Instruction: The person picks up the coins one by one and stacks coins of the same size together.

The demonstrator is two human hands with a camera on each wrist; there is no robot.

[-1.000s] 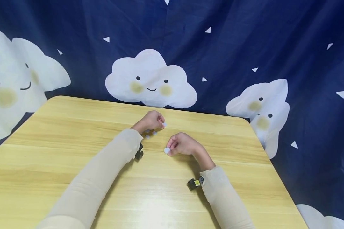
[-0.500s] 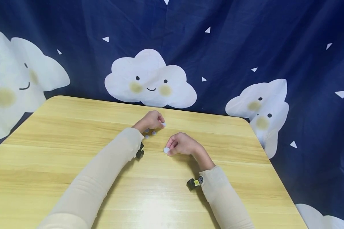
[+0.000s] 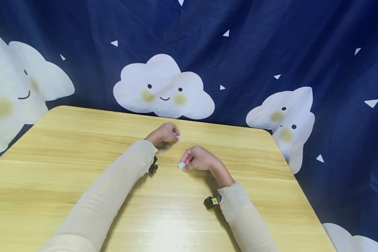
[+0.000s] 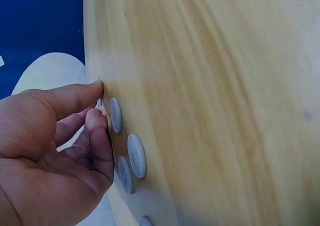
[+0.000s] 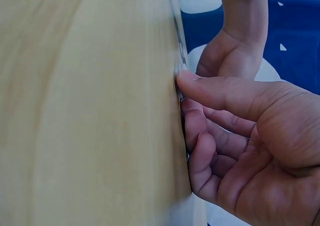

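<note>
My left hand [image 3: 167, 132], farther out, pinches a small pale grey disc [image 3: 178, 138] between thumb and fingertips, low over the table. In the left wrist view that hand [image 4: 65, 136] has the disc thin and edge-on at its fingertips. Beside it, near the wrist, lie several like discs [image 3: 167, 146]; one disc [image 4: 136, 155] shows a raised rim and a marked face. Nearer me, my right hand [image 3: 199, 158] pinches another pale disc [image 3: 181, 165] at the tabletop. The right wrist view shows the thumb on this disc [image 5: 180, 67], other fingers curled beneath.
A light wood-grain table [image 3: 82, 168] with rounded far corners carries everything. Behind its far edge hangs a dark blue curtain [image 3: 239, 63] printed with smiling clouds. Small black devices [image 3: 210, 202] sit at both sleeve cuffs. The left forearm [image 3: 113, 196] reaches across the table's left half.
The head view has shifted very slightly to the right. Both hands keep their pinch, and the discs stay where they were on the table.
</note>
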